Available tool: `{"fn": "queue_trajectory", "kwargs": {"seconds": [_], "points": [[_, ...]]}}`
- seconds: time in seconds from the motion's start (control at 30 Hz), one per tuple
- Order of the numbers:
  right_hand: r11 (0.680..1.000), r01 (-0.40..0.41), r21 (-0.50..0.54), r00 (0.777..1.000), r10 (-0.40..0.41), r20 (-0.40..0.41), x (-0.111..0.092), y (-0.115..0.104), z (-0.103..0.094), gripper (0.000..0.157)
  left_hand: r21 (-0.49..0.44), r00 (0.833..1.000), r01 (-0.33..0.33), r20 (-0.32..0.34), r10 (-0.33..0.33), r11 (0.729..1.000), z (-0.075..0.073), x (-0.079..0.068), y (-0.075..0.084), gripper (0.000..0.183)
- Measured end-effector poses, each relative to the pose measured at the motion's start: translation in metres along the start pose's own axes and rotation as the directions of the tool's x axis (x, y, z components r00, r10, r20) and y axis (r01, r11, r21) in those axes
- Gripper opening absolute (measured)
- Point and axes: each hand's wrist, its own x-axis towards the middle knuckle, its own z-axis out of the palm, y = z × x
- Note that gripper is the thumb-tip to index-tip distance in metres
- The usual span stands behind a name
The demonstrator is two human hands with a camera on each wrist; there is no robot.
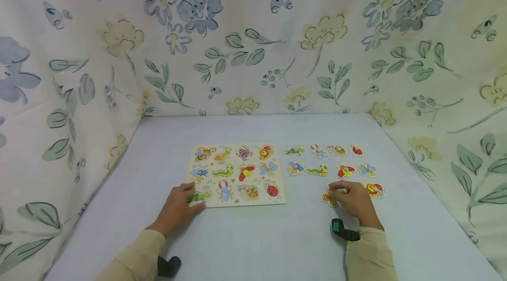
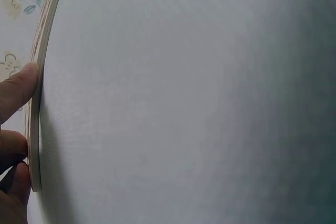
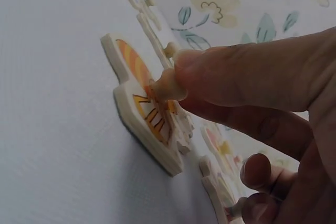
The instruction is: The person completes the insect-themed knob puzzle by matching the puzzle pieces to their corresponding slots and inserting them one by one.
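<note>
Wooden board [image 1: 233,160], matt tabletop [image 1: 253,241], cloth backdrop [image 1: 245,83]

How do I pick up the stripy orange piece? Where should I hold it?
Pinch the knob, coming from above, I'd say. It sticks up from the printed face of the stripy orange piece, so it's easy to catch. The piece's edge looks thin, so that would probably be harder to grab. The right hand pinches the knob just like that.

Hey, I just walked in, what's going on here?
A person's right hand pinches an orange-striped puzzle piece by its knob; I can't tell whether it's off the table. Their left hand rests at the near left corner of an insect puzzle board. Other loose pieces lie to the board's right.
</note>
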Motion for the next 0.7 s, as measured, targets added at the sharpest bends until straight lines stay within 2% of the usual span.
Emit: {"fn": "queue_trajectory", "kwargs": {"seconds": [0.23, 0.47, 0.7], "points": [[0.999, 0.015, -0.038, 1.0, -0.015, 0.0, -0.003, 0.002, 0.001, 0.02, 0.0, 1.0, -0.005, 0.001, 0.005, 1.0, 0.003, 0.002, -0.001, 0.07], [0.999, 0.032, -0.017, 0.999, -0.032, 0.005, -0.002, -0.003, 0.001, 0.017, -0.002, 0.999, -0.027, -0.018, 0.027, 1.0, 0.003, 0.001, -0.004, 0.069], [0.999, -0.031, 0.02, 0.998, 0.032, -0.051, -0.002, -0.01, 0.001, 0.023, -0.023, 1.0, -0.012, -0.02, 0.011, 1.0, 0.002, -0.001, -0.002, 0.067]]}}
